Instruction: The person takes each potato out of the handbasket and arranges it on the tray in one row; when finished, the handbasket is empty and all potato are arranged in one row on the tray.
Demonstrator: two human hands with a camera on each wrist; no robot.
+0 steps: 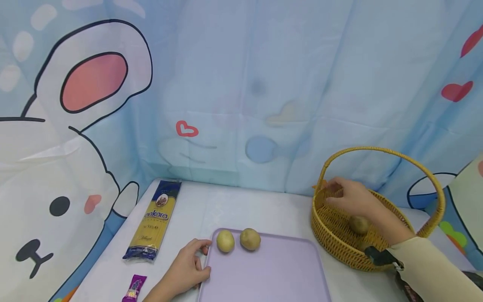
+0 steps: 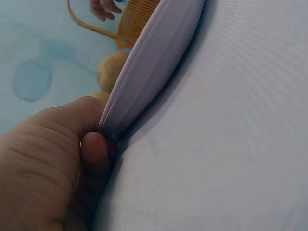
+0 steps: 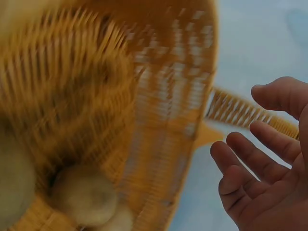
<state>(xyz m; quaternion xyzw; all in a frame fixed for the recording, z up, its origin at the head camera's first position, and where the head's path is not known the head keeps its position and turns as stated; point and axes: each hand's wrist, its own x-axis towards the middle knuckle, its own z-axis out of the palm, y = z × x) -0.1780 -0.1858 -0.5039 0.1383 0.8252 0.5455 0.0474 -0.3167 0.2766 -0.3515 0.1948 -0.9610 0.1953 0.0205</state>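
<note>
My left hand point(image 1: 187, 267) holds the left rim of a lilac tray point(image 1: 269, 268); in the left wrist view, its fingertips point(image 2: 94, 148) are curled at the tray's edge. Two potatoes point(image 1: 225, 241) point(image 1: 250, 239) lie side by side in the tray's far left corner. My right hand point(image 1: 352, 197) is over the far left side of a yellow wicker basket point(image 1: 332, 245), under its tall handle. In the right wrist view, the right fingers point(image 3: 255, 159) are loosely bent and hold nothing. Potatoes point(image 3: 84, 195) sit inside the basket, blurred there.
A pack of spaghetti point(image 1: 154, 220) lies left of the tray on the white table. Nearer me is a small purple wrapped snack point(image 1: 134, 288). A blue printed curtain point(image 1: 241, 96) hangs behind the table. A dark strap point(image 1: 383, 256) crosses the right sleeve.
</note>
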